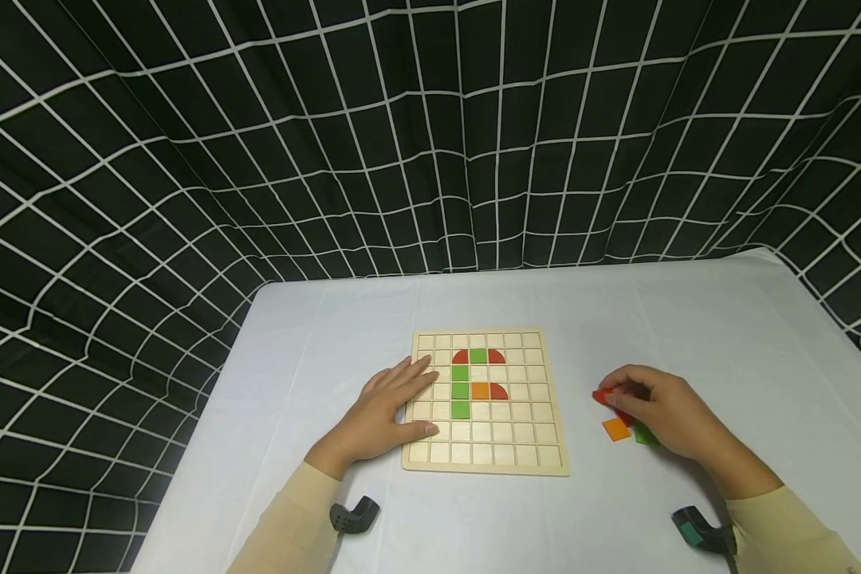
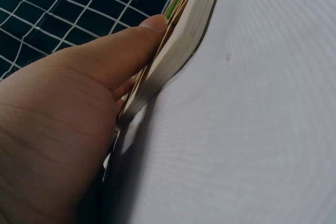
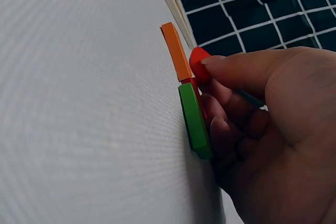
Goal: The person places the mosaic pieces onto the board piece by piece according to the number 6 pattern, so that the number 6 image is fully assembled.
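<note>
A wooden grid board (image 1: 491, 454) lies on the table with green squares (image 1: 460, 391), red quarter-round tiles (image 1: 498, 391) and an orange square (image 1: 481, 391) set in its cells. My left hand (image 1: 387, 410) rests spread on the board's left side, its thumb over the edge in the left wrist view. To the right of the board, my right hand (image 1: 663, 406) pinches a red tile (image 3: 199, 64) between thumb and fingers. Right below that hand lie a loose orange square (image 1: 616, 430), a green tile (image 3: 194, 121) and another red tile (image 3: 198, 95), partly hidden.
A white cloth covers the table (image 1: 330, 335). Black curtains with a white grid (image 1: 466, 159) hang behind and at the sides. Dark devices (image 1: 355, 516) are worn at both wrists.
</note>
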A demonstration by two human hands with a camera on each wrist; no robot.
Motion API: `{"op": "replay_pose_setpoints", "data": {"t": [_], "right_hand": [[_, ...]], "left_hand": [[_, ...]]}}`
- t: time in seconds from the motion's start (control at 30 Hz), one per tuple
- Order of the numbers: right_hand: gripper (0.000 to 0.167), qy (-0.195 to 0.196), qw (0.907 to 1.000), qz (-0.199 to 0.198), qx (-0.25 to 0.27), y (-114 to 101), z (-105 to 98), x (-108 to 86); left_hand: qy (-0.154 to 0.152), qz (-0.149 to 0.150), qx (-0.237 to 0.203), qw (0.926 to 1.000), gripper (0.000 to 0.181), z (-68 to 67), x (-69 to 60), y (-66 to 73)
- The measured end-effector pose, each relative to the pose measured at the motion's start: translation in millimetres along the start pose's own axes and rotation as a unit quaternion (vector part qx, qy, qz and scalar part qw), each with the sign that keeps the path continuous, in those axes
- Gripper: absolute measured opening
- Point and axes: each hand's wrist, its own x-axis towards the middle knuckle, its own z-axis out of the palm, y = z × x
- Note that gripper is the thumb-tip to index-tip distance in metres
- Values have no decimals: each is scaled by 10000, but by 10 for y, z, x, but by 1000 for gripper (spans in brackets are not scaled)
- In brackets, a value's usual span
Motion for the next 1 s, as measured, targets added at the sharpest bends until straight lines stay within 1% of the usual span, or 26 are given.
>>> {"op": "replay_pose_setpoints", "data": {"t": [0.2, 0.47, 0.67, 0.9, 1.0], "right_hand": [[10, 171, 9999, 6, 17, -12, -12, -4], [9, 263, 9988, 1, 418, -35, -39, -22], [9, 304, 9978, -55, 593, -51, -53, -30], [11, 236, 9968, 161, 744, -95, -71, -36], [10, 225, 9962, 165, 828, -115, -71, -43]], "left_hand": [[9, 6, -11, 10000, 84, -3, -2, 9], [11, -8, -8, 10000, 84, -4, 0, 11], [20, 3, -22, 10000, 84, -6, 0, 7], [23, 0, -7, 10000, 85, 7, 5, -10], [10, -17, -1, 10000, 85, 11, 4, -18]]}}
